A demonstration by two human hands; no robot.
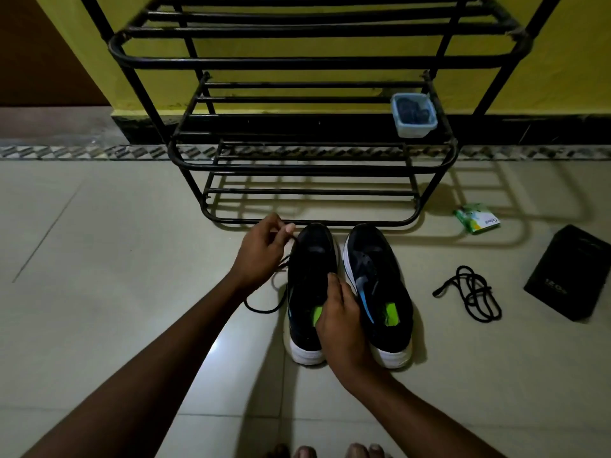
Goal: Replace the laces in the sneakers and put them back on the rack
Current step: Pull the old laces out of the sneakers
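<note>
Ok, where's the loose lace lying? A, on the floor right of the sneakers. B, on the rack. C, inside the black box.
A: the loose lace lies coiled on the floor, between the right sneaker and the black box.

The head camera looks forward and steeply down over a tiled floor (pixel 99 259), facing a black metal rack (pixel 310 160) that stands against a yellow wall (pixel 562 77). It sits close. Two forearms (pixel 165 358) reach in from the bottom edge, sneakers (pixel 377 285) lie mid-frame, and toes (pixel 358 451) show lowest. The wide lens bows the rack's bars.
</note>
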